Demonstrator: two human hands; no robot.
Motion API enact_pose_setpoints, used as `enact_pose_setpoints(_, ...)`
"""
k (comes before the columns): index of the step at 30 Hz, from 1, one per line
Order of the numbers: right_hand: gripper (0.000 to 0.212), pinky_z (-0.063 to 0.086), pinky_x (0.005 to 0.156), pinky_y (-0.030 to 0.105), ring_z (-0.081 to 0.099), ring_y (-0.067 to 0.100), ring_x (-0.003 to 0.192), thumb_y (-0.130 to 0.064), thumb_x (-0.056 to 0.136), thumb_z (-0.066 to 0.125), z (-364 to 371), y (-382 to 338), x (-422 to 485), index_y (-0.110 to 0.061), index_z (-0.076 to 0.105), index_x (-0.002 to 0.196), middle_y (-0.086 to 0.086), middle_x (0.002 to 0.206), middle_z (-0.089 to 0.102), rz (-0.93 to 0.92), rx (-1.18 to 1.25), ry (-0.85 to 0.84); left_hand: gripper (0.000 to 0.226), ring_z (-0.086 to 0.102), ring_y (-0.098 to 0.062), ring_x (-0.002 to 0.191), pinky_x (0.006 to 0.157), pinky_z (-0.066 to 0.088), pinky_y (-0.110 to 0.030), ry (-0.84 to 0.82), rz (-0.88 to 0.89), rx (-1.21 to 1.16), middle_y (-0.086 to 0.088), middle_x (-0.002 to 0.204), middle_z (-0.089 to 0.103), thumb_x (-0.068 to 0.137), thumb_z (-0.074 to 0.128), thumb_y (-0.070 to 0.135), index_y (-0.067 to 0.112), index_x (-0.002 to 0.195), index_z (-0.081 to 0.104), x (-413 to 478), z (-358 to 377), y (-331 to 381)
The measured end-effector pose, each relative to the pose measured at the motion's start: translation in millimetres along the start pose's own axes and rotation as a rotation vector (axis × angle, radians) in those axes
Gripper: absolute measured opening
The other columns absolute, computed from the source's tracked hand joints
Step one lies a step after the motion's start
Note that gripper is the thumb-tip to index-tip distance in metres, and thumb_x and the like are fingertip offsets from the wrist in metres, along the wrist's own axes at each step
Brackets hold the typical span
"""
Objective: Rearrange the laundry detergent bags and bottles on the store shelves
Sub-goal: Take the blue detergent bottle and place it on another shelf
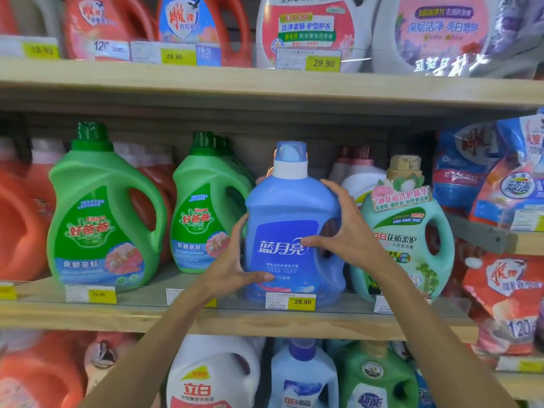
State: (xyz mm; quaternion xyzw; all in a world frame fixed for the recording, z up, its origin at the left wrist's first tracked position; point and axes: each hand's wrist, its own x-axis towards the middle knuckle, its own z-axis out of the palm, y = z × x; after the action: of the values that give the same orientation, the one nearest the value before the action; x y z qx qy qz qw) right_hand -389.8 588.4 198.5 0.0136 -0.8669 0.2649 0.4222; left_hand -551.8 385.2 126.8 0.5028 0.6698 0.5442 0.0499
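A blue detergent bottle [290, 207] with a pale blue cap stands upright at the front of the middle shelf [235, 318]. My left hand [235, 260] holds its lower left side, thumb across the front near the base. My right hand [344, 228] grips its right side at the handle, thumb on the dark blue label. Two green bottles [103, 219] [203, 219] stand to the left. A mint green bottle [412, 237] with a gold cap stands close on the right.
Red bottles [20, 219] fill the far left of the middle shelf. Red and blue detergent bags [500, 187] are stacked at the right. The upper shelf [265, 83] carries large red and white bottles. More bottles [303, 378] stand on the shelf below. Yellow price tags [301, 301] line the shelf edges.
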Motion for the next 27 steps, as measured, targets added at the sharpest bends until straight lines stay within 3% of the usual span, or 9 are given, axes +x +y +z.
enact_pose_setpoints(8,0.108,0.035,0.106,0.024,0.039,0.005,0.13,-0.036,0.061,0.094,-0.7,-3.0,-9.5,-0.038,0.028,0.146,-0.011,0.145,0.035,-0.052,-0.021,0.03,0.12,0.057,0.01,0.119,0.095,0.049,-0.013,0.044,0.08,0.071,0.027,0.131,0.052,0.07,0.091,0.021,0.052,0.144,0.002,-5.2,0.8,-6.0)
enact_pose_setpoints(11,0.108,0.035,0.107,0.021,0.04,0.007,0.132,-0.032,0.06,0.095,-0.9,-4.3,-16.1,-0.039,0.028,0.144,-0.011,0.144,0.036,-0.093,-0.022,0.053,0.123,0.058,0.006,0.12,0.1,0.048,-0.016,0.075,0.081,0.101,0.02,0.133,0.053,0.068,0.092,0.028,0.048,0.148,0.001,-9.4,2.5,-6.2)
enact_pose_setpoints(15,0.108,0.034,0.099,0.005,0.043,0.005,0.125,-0.03,0.058,0.096,-0.2,-8.4,-28.0,-0.043,0.026,0.139,-0.008,0.142,0.036,-0.15,-0.059,0.09,0.123,0.055,0.0,0.128,0.11,0.046,-0.034,0.149,0.098,0.127,0.013,0.14,0.051,0.063,0.093,0.04,0.064,0.142,0.002,-16.6,5.0,-4.9)
enact_pose_setpoints(20,0.109,0.029,0.104,0.005,0.04,0.003,0.127,-0.029,0.055,0.097,0.4,-19.5,-26.9,-0.04,0.029,0.14,-0.01,0.14,0.036,-0.203,-0.069,0.093,0.125,0.048,-0.017,0.138,0.113,0.042,-0.05,0.217,0.112,0.166,0.003,0.149,0.044,0.051,0.087,0.069,0.066,0.143,0.003,-24.6,0.6,0.8)
enact_pose_setpoints(22,0.108,0.027,0.104,0.003,0.04,0.0,0.126,-0.03,0.055,0.097,-3.3,-30.8,-20.7,-0.037,0.031,0.14,-0.009,0.141,0.039,-0.219,-0.067,0.107,0.127,0.053,-0.016,0.133,0.111,0.044,-0.049,0.233,0.12,0.18,0.004,0.143,0.051,0.051,0.09,0.064,0.058,0.146,0.007,-25.6,-7.8,9.7)
enact_pose_setpoints(24,0.107,0.028,0.104,0.004,0.04,-0.001,0.127,-0.032,0.055,0.097,-9.7,-44.0,-13.8,-0.036,0.031,0.14,-0.007,0.143,0.041,-0.248,-0.046,0.11,0.127,0.057,-0.006,0.128,0.109,0.048,-0.039,0.238,0.154,0.178,0.007,0.138,0.055,0.055,0.095,0.047,0.045,0.151,0.012,-27.0,-17.0,21.3)
enact_pose_setpoints(27,0.105,0.037,0.11,0.021,0.041,0.002,0.135,-0.04,0.057,0.094,-15.8,-61.8,-9.8,-0.031,0.033,0.143,-0.009,0.147,0.041,-0.258,0.052,0.117,0.119,0.058,0.008,0.118,0.093,0.051,-0.014,0.261,0.207,0.125,0.012,0.133,0.056,0.061,0.096,0.019,0.039,0.15,0.019,-36.6,-28.6,43.5)
